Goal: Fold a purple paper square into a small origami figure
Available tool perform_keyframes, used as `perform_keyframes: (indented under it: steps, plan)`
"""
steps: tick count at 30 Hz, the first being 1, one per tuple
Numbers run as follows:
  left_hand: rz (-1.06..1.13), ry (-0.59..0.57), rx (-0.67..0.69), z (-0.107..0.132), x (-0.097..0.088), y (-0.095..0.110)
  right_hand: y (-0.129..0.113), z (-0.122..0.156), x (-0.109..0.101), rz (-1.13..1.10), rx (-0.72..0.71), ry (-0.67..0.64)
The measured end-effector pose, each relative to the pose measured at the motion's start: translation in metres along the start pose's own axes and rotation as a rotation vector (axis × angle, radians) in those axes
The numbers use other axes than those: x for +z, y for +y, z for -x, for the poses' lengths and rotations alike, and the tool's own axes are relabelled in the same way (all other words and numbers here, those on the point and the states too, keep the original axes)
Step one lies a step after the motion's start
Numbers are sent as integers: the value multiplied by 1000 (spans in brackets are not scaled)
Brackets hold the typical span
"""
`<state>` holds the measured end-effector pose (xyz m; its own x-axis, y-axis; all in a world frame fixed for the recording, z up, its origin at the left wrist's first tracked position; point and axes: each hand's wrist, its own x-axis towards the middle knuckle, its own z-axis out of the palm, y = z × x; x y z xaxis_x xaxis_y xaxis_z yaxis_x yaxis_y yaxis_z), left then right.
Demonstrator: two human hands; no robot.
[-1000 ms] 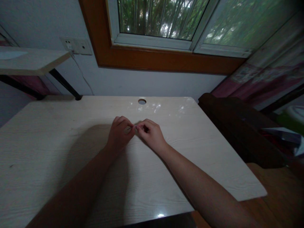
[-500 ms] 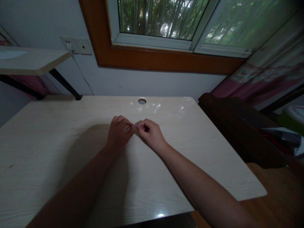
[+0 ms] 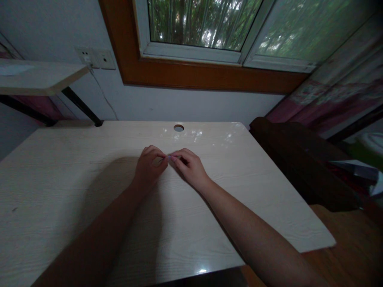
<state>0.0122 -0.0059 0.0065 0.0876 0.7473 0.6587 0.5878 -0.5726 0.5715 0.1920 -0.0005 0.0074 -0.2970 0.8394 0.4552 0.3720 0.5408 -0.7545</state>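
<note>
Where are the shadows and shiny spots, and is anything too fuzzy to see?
Head view: a broad, soft shadow lies around the left forearm on the table; head view: glare shows near the round hole and at the table's near edge; head view: the small thing between left hand and right hand is too unclear to name.
</note>
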Motion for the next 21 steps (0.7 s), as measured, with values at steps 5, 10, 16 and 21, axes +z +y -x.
perform_keyframes:
  steps: [5,10,16,21]
  plan:
    - [-13,0,12,0,0,3,0,0,-1,35,-18,-25]
    - [-55,21,13,1,-1,5,-2,1,0,49,27,24]
    - [-76,47,30,0,0,5,-2,0,1,30,48,59]
    - [-76,62,1,1,0,6,-1,0,2,20,59,69]
